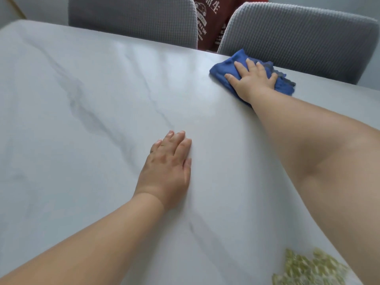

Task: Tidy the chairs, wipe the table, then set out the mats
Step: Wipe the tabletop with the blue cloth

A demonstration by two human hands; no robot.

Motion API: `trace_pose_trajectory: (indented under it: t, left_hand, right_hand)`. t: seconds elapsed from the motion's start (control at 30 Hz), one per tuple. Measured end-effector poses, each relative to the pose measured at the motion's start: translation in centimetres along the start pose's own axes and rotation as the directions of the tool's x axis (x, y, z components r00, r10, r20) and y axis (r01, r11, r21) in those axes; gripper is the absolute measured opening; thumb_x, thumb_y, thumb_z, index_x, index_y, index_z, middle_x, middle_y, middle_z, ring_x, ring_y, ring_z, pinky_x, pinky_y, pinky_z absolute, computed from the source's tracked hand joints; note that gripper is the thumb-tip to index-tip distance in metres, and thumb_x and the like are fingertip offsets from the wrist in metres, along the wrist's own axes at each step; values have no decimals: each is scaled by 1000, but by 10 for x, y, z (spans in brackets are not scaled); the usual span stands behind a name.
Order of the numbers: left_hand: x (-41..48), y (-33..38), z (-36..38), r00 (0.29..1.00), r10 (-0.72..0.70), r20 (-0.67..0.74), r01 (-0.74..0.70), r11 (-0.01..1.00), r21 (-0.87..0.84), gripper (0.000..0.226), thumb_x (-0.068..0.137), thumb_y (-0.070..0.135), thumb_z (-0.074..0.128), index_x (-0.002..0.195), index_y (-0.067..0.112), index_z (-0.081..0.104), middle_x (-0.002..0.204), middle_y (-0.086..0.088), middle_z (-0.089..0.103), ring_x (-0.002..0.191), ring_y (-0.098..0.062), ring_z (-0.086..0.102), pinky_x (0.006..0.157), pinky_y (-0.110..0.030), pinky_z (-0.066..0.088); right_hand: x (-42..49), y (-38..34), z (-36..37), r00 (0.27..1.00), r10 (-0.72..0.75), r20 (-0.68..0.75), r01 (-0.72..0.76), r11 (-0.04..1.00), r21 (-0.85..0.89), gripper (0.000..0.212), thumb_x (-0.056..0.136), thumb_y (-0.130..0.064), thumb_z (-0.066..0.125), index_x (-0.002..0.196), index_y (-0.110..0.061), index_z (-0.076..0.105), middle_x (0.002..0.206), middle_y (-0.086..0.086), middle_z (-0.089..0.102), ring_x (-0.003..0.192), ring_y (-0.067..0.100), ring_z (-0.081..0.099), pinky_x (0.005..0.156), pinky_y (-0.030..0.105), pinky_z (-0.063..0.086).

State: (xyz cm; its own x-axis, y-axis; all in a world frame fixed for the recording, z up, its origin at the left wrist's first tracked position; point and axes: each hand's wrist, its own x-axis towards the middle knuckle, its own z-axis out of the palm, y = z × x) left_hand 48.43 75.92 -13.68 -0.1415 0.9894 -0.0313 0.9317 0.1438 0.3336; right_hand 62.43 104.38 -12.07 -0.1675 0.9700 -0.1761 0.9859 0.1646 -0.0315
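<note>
One blue cloth (230, 67) on the table (82, 99), at about 2 o'clock in the head view, just inside the far edge. It's bunched, with a frayed corner sticking out on its right side.

Right hand (251, 80) lies flat on top of the cloth, palm down, fingers spread, pressing it to the surface. It is not pinching or wrapped around the cloth, just pressed on it. The forearm runs back toward 4 o'clock.

Left hand (168, 167) sits near frame centre, palm down on bare tabletop, fingers extended and close together, nothing in it. The forearm comes in from 7 o'clock. The two hands are well apart.

The table is one pale marble-look slab with grey veins that fills most of the frame.

Two grey fabric-covered chairs stand at the far side: the left chair (131, 19) at 12 o'clock and the right chair (298, 38) at 1–2 o'clock, both backs close against the table edge. The right chair's back is directly behind the cloth.

One dark red bag (209, 23) with white print shows in the gap between the chair backs.

One blurred yellow-green patterned patch (308, 270) sits at 5 o'clock, at the near edge; can't tell what it is.

No mats identifiable on the table.
</note>
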Motion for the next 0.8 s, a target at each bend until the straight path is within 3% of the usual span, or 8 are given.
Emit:
trace_pose_trajectory:
  t: [0.17,0.27,0.47,0.53,0.7,0.8]
  left_hand:
    - [-1,1,0,1000,-2,-14,2,1000,2,77,80,48,-2,148,27,28,158,11,16,147,-10,6,116,-23,-6]
    - [-2,3,0,1000,-8,-14,7,1000,-28,66,87,44,9,148,26,29,159,10,17,147,-10,7,117,-24,-4]
    - [-9,6,-11,990,-41,-138,2,962,-271,61,87,23,32,147,20,31,156,4,25,140,-8,16,117,-26,7]
    - [-10,8,-13,986,-63,-154,10,946,-324,63,83,14,36,146,17,33,155,2,27,140,-11,19,118,-28,10]
    - [-3,2,-3,995,-45,-93,28,983,-179,71,77,26,17,143,10,40,155,-5,29,142,-24,28,117,-29,7]
    - [-4,2,0,997,-8,-83,-1,994,-111,70,77,27,18,139,8,45,154,-9,31,140,-27,33,115,-28,7]
  right_hand:
    - [9,0,-2,1000,-12,10,12,1000,-3,66,92,-68,14,152,-41,6,163,-6,-2,149,22,-4,114,63,1]
    - [-23,-4,-1,999,-33,17,33,999,15,65,93,-66,14,152,-39,6,163,-4,-3,149,22,-6,114,62,0]
    - [-178,-14,28,941,-334,62,335,942,-14,66,91,-69,17,150,-45,3,162,-10,-9,149,16,-12,116,56,-7]
    - [-198,-13,31,924,-374,77,377,925,-41,66,90,-70,16,150,-47,2,162,-12,-10,148,15,-13,116,56,-8]
    - [-142,-24,23,898,-438,42,439,898,-28,64,89,-72,20,149,-50,12,162,-13,1,149,15,-4,115,58,-4]
    - [-80,-40,15,927,-374,13,374,927,-27,63,89,-72,20,148,-50,16,162,-11,3,149,17,-1,114,60,-1]
